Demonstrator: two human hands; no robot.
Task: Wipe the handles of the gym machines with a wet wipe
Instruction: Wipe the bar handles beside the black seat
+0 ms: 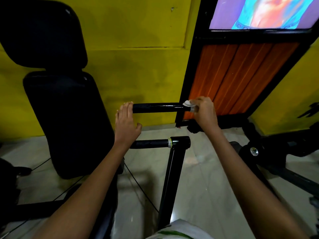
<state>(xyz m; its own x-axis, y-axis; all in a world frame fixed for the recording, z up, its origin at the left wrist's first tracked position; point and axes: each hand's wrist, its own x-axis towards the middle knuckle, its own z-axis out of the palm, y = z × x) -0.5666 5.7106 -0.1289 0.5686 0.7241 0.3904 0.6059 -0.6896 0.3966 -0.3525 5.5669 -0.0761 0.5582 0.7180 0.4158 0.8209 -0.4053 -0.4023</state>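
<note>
Your right hand [203, 109] pinches the wet wipe [188, 104] on the upper handle [158, 107] — your left hand [126, 122], fingers straight, touches its other end; no readable writing.

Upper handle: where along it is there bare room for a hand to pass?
The upper handle is bare between the left hand at its left end and the wet wipe pinched by the right hand. The right end is crowded.

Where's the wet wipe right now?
In the head view, the wet wipe is pinched in the right hand, pressed against the right end of the upper handle, near the orange panel.
</note>
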